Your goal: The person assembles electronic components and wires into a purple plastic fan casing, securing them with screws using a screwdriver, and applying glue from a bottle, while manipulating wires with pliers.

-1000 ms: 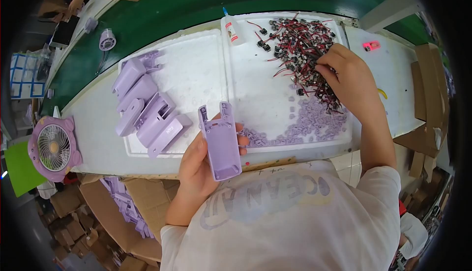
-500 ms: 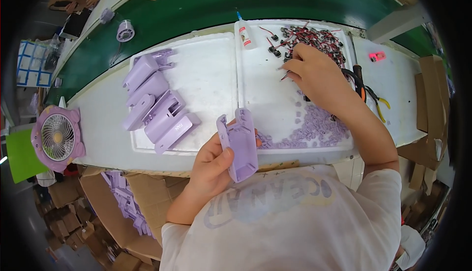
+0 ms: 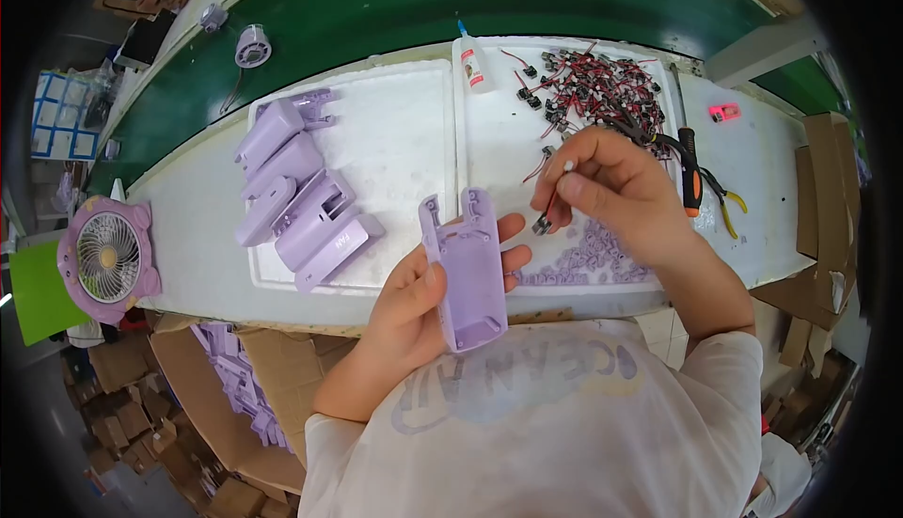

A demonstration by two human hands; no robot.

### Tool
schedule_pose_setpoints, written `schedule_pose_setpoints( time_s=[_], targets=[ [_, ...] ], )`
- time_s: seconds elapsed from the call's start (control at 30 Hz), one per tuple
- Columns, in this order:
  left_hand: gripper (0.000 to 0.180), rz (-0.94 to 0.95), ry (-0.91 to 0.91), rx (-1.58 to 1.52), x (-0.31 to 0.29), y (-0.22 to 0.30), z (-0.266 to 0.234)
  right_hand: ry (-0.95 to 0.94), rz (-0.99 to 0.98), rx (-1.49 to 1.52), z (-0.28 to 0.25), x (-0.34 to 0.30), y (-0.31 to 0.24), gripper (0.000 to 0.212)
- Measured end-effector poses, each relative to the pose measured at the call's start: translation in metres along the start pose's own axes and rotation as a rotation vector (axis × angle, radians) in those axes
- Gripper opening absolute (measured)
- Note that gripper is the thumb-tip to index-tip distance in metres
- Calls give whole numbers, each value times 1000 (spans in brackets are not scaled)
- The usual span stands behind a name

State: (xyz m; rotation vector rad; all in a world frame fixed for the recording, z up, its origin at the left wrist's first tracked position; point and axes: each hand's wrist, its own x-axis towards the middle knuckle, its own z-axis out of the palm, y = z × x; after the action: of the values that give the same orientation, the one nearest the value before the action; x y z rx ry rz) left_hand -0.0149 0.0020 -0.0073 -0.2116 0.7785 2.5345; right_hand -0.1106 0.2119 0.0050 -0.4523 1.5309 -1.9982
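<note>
Head view shows me a purple fan (image 3: 106, 259) at far left, then lilac casings (image 3: 324, 227) on a foam tray (image 3: 400, 170). My left hand (image 3: 409, 297) keeps a clamped grip on an open lilac shell (image 3: 473, 278) over the desk (image 3: 193, 198) edge; rightward, my right hand (image 3: 616, 196) pinches a red-wired component (image 3: 542, 225), near heaped wired parts (image 3: 602, 86).

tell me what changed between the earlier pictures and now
The right hand drew back from the heap of small black, red-wired parts, toward the left hand, its grip now on one red-wired part. The left hand still holds the open purple plastic shell; the purple plastic casings stayed put.
</note>
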Motion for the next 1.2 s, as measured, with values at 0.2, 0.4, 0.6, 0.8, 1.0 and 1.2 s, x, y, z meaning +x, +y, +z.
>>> schedule_pose_setpoints(
  time_s=[0.2, 0.4, 0.6, 0.8, 1.0, 1.2],
  targets=[
    [81, -25, 16, -4, 3, -1, 4, -16, -160, 7, 11, -6, 11, 14],
    [77, -34, -44, -117, -3, -2, -7, -175, -370, -447, 11, 0, -1, 21],
    [73, -93, -43, -87, -4, -4, -8, -45, -444, -676, 27, -2, -14, 24],
    [63, -55, -22, -91, -3, -10, -1, -30, -344, -829, 46, 11, -18, 23],
    [60, -60, -18, -29, -7, -10, -5, -25, -373, -867, 49, 13, -14, 24],
    [59, -18, 60, 19, -7, -11, -2, -35, -460, -946, 52, 14, -13, 28]
  ],
)
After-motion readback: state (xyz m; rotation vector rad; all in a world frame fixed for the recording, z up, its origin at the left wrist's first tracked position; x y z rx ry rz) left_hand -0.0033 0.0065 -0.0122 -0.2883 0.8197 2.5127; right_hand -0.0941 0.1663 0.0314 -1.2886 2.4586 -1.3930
